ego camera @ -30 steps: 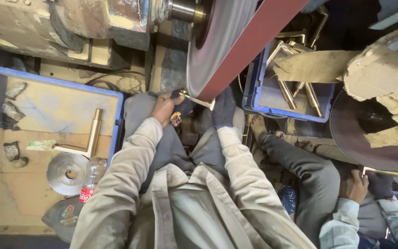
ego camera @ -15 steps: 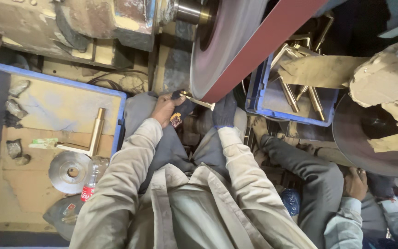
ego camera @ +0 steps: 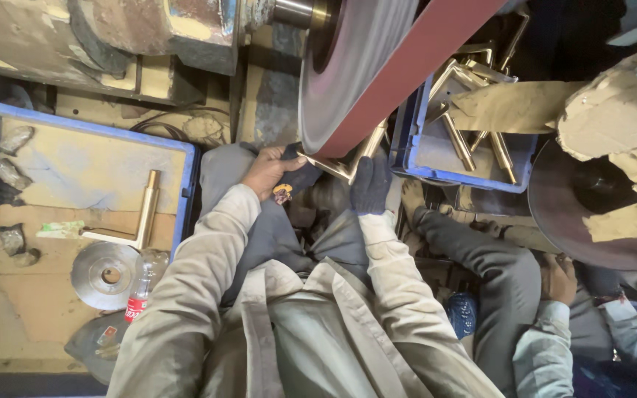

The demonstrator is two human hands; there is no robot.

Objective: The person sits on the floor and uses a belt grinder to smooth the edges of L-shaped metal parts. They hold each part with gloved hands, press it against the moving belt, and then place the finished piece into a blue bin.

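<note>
Both hands clamped the brass handle (ego camera: 344, 163), left hand (ego camera: 268, 171) and gloved right hand (ego camera: 370, 184) at opposite ends, its corner touching the belt (ego camera: 399, 81).

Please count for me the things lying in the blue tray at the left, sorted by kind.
In the blue tray:
Brass L-shaped piece: 1
Metal disc: 1
Plastic bottle: 1
Grey lumps: 4 that I can make out
Green scrap: 1
Total: 8
A dark thing at the tray's bottom edge is unclear, so not counted.
</note>
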